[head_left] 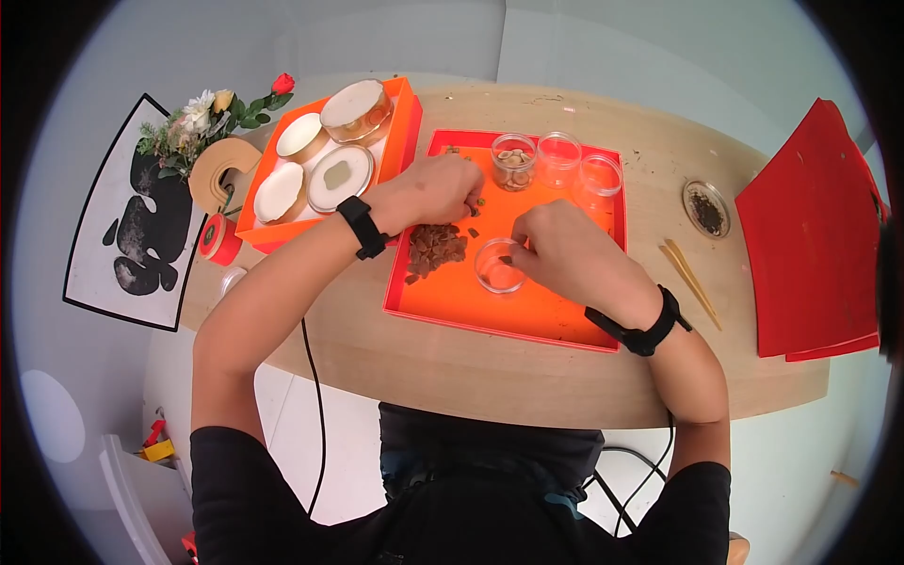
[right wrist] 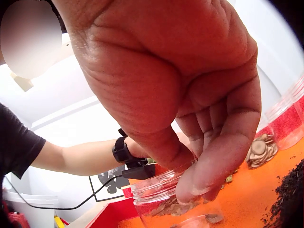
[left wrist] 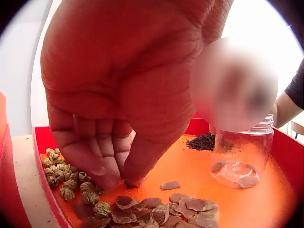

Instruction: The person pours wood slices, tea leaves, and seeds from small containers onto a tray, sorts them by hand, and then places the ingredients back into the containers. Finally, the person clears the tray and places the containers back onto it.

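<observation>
My left hand (head_left: 433,191) reaches over the far end of a pile of thin brown dried flakes (head_left: 436,250) and pinches a small dark brown flake (left wrist: 130,183) between thumb and fingertip. Rolled greenish dried balls (left wrist: 67,186) lie beside it in the left wrist view. Above the mouth of a clear jar (left wrist: 242,159), my right hand (head_left: 576,252) has thumb and fingers together, with a brown flake (head_left: 506,260) at the tips. A few flakes (left wrist: 248,182) lie at the jar's bottom. One loose flake (left wrist: 170,185) rests between pile and jar.
An orange tray (head_left: 452,315) with red walls holds all this, plus a jar of pale slices (head_left: 513,169) and other clear jars (head_left: 559,155). Left stands an orange box (head_left: 411,118) of round containers. Wooden tweezers (head_left: 692,282), a dish (head_left: 706,209) and red sheets (head_left: 815,245) are right.
</observation>
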A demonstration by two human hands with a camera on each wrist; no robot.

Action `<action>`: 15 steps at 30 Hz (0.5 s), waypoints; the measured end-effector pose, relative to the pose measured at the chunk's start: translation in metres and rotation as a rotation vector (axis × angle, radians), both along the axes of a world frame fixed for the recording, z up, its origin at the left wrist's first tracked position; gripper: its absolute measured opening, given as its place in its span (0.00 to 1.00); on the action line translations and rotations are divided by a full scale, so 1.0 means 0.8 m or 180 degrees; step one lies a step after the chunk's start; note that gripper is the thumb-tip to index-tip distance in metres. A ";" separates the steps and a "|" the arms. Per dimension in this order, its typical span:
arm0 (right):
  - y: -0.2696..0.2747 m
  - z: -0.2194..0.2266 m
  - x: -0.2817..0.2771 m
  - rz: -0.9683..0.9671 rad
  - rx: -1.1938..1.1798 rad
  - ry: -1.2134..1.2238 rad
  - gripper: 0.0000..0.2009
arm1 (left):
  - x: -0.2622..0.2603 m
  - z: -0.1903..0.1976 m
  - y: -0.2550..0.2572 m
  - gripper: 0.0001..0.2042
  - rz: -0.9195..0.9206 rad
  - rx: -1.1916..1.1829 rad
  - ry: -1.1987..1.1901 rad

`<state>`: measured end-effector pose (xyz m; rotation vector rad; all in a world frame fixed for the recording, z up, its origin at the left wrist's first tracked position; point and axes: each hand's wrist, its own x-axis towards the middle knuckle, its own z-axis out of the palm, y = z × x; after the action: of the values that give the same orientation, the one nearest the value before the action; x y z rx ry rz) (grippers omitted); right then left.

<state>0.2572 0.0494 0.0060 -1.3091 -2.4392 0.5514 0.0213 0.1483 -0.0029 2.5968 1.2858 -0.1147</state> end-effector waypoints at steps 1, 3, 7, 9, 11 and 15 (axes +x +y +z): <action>0.001 0.000 0.000 0.0011 -0.0001 -0.0022 0.11 | -0.001 -0.002 0.001 0.08 0.0000 0.0003 0.0007; 0.001 0.001 0.000 0.0019 0.0007 -0.0037 0.11 | -0.001 -0.004 0.000 0.08 0.0069 0.0024 0.0005; 0.000 0.002 0.000 0.0018 -0.0024 -0.0048 0.11 | -0.003 0.003 -0.005 0.08 0.0041 -0.0025 0.0020; 0.001 0.000 0.002 0.0047 0.0006 -0.0015 0.11 | -0.001 0.015 -0.010 0.07 0.0103 -0.0212 0.0148; 0.002 -0.002 0.003 0.0067 0.0021 0.0068 0.11 | -0.009 0.019 -0.008 0.07 0.0144 -0.0340 -0.0046; 0.001 0.004 0.004 -0.0023 -0.0128 -0.0083 0.11 | -0.016 0.050 -0.019 0.07 0.0121 -0.0670 -0.0677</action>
<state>0.2602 0.0502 0.0092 -1.3485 -2.4555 0.5883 0.0083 0.1332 0.0370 2.3353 1.1789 0.0311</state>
